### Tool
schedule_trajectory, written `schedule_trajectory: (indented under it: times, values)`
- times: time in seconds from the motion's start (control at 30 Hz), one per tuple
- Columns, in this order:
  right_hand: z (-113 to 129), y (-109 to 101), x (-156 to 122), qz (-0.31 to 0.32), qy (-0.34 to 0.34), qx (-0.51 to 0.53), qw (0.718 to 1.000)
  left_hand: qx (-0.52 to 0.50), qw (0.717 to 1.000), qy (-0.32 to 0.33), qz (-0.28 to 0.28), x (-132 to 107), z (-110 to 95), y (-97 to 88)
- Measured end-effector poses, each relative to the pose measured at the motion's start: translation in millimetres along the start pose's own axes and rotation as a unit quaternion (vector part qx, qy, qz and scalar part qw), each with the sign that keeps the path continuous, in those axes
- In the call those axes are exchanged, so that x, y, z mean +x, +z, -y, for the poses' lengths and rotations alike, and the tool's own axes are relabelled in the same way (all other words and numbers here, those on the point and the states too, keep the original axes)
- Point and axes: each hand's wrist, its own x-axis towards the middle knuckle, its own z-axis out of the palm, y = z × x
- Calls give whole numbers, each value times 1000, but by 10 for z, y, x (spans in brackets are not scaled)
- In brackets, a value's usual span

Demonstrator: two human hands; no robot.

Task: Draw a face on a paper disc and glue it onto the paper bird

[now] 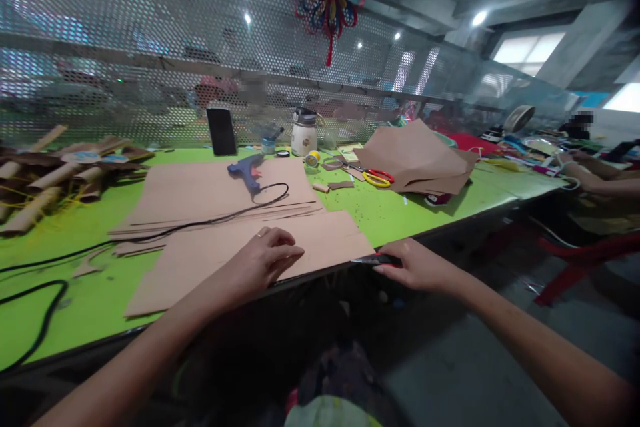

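Note:
My left hand lies on a brown cardboard sheet at the near edge of the green table, fingers curled down and pressing the sheet flat. My right hand is closed around a dark utility knife, its blade at the sheet's right corner by the table edge. Another cardboard sheet lies behind, with a blue glue gun on it and its black cord trailing left.
Yellow and red scissors, a white jar, a dark phone, folded brown paper and cardboard scraps lie on the table. A perforated screen stands behind. Another person's arm rests far right, near a red stool.

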Motion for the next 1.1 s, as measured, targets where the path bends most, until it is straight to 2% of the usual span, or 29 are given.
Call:
schedule_trajectory:
  times: [0.57,1.1]
  values:
    - [67,33,43,-5,7,-36,999,10,1000,-8,2,10,-6,-2]
    - [66,-34,-54,6,6,-4,1000,-2,1000,-12,7,7,-3,-3]
